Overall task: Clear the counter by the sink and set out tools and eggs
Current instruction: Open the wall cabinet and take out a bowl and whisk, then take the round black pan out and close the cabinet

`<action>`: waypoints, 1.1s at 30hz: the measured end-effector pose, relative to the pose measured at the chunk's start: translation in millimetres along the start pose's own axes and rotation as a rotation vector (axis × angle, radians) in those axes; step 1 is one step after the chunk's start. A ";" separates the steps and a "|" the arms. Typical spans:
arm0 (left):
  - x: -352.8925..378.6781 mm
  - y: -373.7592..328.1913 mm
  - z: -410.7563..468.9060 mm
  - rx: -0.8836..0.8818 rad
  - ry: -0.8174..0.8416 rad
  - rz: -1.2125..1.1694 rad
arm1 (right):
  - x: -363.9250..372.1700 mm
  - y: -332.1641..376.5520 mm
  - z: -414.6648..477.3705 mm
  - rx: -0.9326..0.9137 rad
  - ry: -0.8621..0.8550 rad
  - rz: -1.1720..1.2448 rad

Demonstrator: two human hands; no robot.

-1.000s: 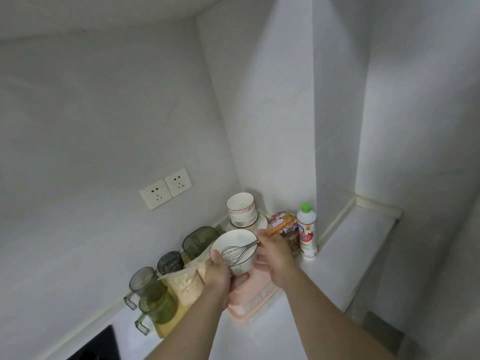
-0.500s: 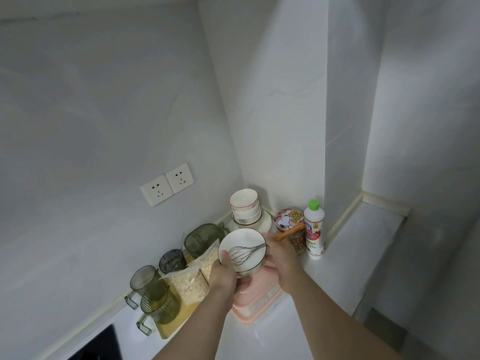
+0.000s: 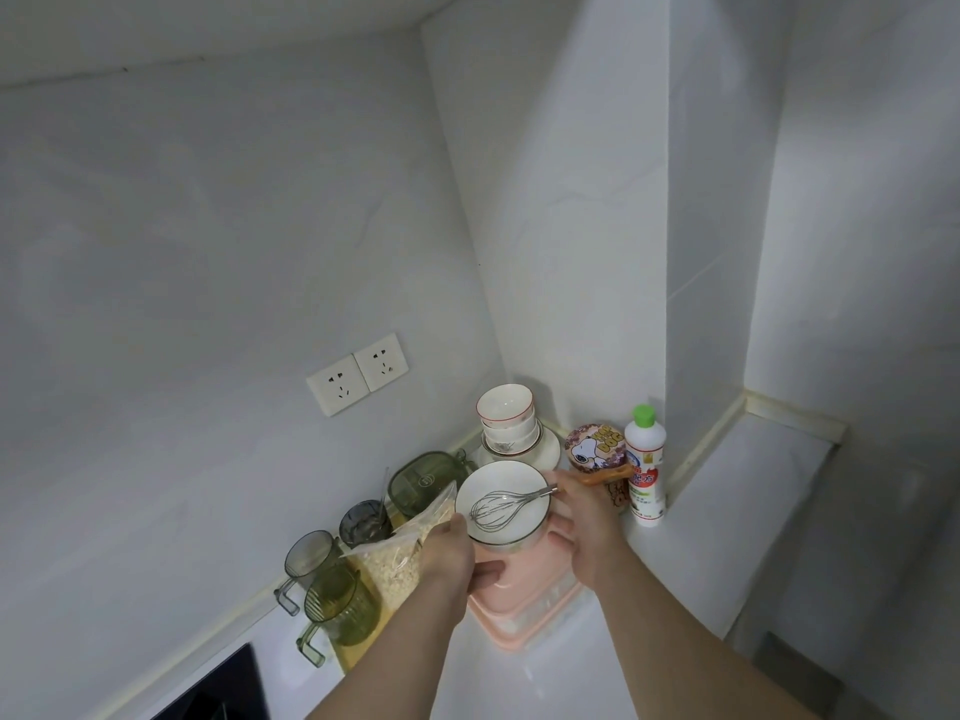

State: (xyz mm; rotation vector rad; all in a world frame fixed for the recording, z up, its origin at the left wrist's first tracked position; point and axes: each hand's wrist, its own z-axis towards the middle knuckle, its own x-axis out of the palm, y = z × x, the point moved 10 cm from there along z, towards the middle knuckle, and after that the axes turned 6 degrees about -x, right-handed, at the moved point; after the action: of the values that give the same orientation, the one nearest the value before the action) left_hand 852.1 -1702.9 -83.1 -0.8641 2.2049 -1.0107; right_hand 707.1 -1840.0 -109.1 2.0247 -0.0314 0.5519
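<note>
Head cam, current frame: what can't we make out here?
- Head view: whether the bowl rests on the pink container or is lifted. The left hand and right hand cover its base.
- Pink container's contents: hidden under the bowl and hands.
- Whisk handle: partly behind the right hand.
- Cooktop: cut off by the bottom edge.
- Bottle label: too small to read.
- Sink, eggs: not in frame.
</note>
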 end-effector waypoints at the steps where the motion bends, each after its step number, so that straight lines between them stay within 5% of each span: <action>1: -0.5 -0.9 -0.9 0.005 0.005 -0.002 | -0.7 1.0 -1.0 -0.007 -0.011 0.015; 11: -9.2 -8.2 0.5 0.031 -0.048 0.031 | -1.1 1.5 -10.8 -0.020 -0.041 0.035; 15: -33.4 -20.3 -14.1 0.137 -0.202 0.164 | -10.8 0.7 -28.7 -0.028 -0.102 0.031; 22: -60.3 -105.7 -119.2 0.694 -0.373 0.136 | -26.4 45.2 -112.1 -0.346 -0.460 0.054; 33: -108.0 -270.4 -430.0 1.594 -0.501 0.030 | 113.8 321.4 -300.5 -1.108 0.021 0.173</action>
State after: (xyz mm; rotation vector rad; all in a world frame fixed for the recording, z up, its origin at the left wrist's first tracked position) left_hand 705.0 -1571.3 397.3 -0.2116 0.5255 -1.7571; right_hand 618.4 -1726.2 321.8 0.9359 -0.4110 0.4975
